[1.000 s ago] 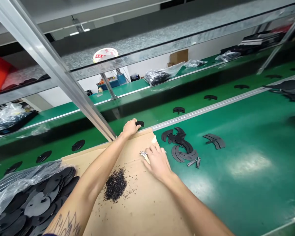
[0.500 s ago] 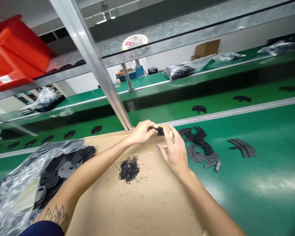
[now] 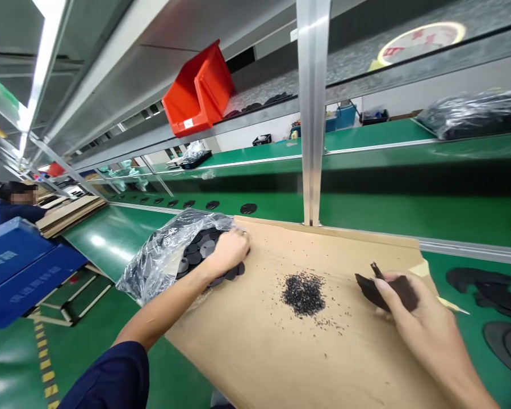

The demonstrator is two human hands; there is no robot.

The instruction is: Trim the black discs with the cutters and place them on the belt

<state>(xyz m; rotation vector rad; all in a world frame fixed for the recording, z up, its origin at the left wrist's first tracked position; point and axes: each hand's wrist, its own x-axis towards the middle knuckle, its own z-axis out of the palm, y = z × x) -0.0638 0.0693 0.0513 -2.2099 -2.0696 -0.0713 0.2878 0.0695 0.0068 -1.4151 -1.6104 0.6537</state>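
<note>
My left hand [image 3: 232, 250] reaches to the right edge of a pile of flat black discs [image 3: 192, 249] in an open clear plastic bag [image 3: 153, 264]. Its fingers are curled down among the discs, and what they grip is hidden. Over the right side of the cardboard sheet [image 3: 247, 335], my right hand [image 3: 426, 312] holds a thin, curved black piece [image 3: 404, 291] with a small tab, thumb on top. A yellowish pointed thing [image 3: 453, 305] sticks out beside that hand. Between the hands lies a heap of tiny black parts [image 3: 304, 294], with some scattered around it.
A metal post [image 3: 313, 113] rises behind the cardboard. Several black pieces [image 3: 506, 341] lie on the green bench at right. On the shelf above are a red bin [image 3: 200, 94] and a tape roll [image 3: 421, 42]. A person [image 3: 19, 199] is at far left near blue boxes [image 3: 21, 272].
The view has swung left. My hands, close together before at the cardboard's back edge, are now apart: the left at the disc bag, the right lower with the black piece.
</note>
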